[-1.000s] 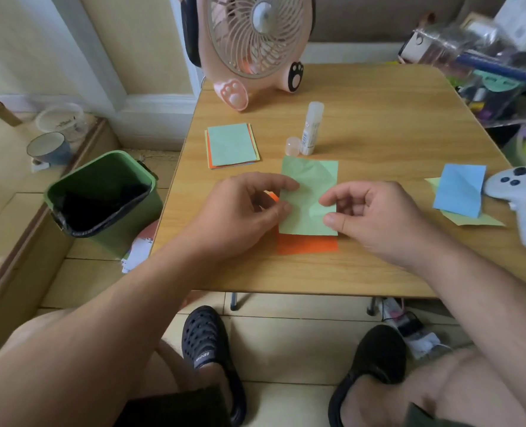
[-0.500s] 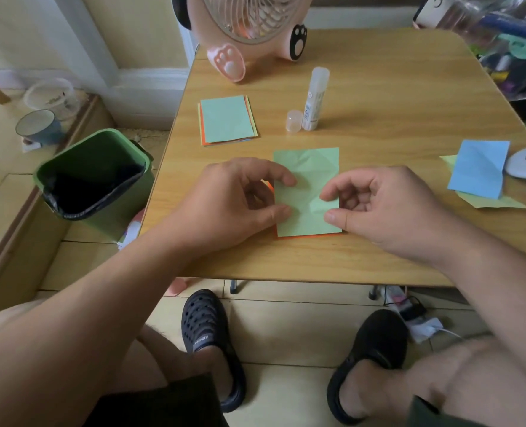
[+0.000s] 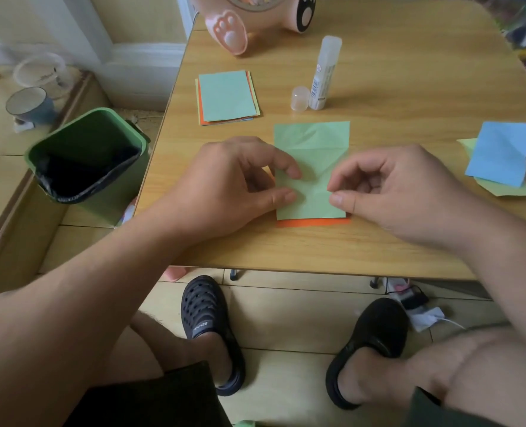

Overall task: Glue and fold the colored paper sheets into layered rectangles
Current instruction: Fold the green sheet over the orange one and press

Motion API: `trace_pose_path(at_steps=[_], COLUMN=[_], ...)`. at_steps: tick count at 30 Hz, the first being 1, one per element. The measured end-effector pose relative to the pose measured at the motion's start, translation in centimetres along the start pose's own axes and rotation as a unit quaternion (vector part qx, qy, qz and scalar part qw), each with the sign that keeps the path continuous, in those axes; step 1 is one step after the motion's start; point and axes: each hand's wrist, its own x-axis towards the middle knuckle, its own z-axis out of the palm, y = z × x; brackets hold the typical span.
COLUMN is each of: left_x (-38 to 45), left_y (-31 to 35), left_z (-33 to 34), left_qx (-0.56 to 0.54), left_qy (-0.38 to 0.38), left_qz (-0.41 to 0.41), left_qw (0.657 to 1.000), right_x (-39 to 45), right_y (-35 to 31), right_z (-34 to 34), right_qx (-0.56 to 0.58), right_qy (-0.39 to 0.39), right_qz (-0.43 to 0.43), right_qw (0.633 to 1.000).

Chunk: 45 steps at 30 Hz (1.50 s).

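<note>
Creased green sheet lying flat on the wooden table near its front edge, stacked on an orange sheet that shows only as a thin strip along the near side. Left hand reaching in from the lower left, palm down, knuckles raised, index fingertip and thumb tip curled onto the green sheet's left edge, pinching or pressing there; cannot tell whether the paper is lifted between them. Right hand coming in from the right, wrist low on the table, fingers curled inward, thumb and index tips close together at the sheet's right edge, apparently nipping that edge; exact contact hard to make out.

Farther back on the left, a neat stack of colored sheets with a pale green one on top. Behind the green sheet, an upright glue stick uncapped, its clear cap standing just beside it. At the right edge of the table, a folded blue sheet resting on a yellow-green sheet. At the far edge, the pink base of a paw-footed desk fan.

Off the table's left side, a green waste bin with a black liner on the floor. Beyond it, a blue mug. Below the table, two feet in dark clogs.
</note>
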Motion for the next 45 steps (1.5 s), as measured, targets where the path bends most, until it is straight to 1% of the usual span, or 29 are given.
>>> trace_pose_path(at_steps=[7, 13, 18, 25, 45], left_x=[-0.05, -0.03, 0.01, 0.05, -0.05], left_y=[-0.09, 0.16, 0.27, 0.26, 0.09], left_z=[-0.24, -0.29, -0.18, 0.03, 0.02], left_qx=[0.022, 0.018, 0.018, 0.020, 0.025], left_qy=[-0.018, -0.027, -0.033, -0.023, -0.028], left_qz=[0.003, -0.006, -0.008, -0.003, 0.004], left_qw=[1.000, 0.999, 0.999, 1.000, 0.999], right_x=[0.07, 0.15, 0.32, 0.47, 0.43], right_y=[-0.49, -0.63, -0.39, -0.54, -0.10], right_z=[-0.51, -0.56, -0.41, -0.26, -0.23], right_qx=[-0.012, -0.011, -0.013, -0.025, -0.048], right_qy=[-0.026, -0.029, -0.016, -0.017, -0.030], right_qz=[0.011, 0.016, 0.026, 0.018, -0.003], right_qw=[1.000, 0.999, 0.999, 0.999, 0.998])
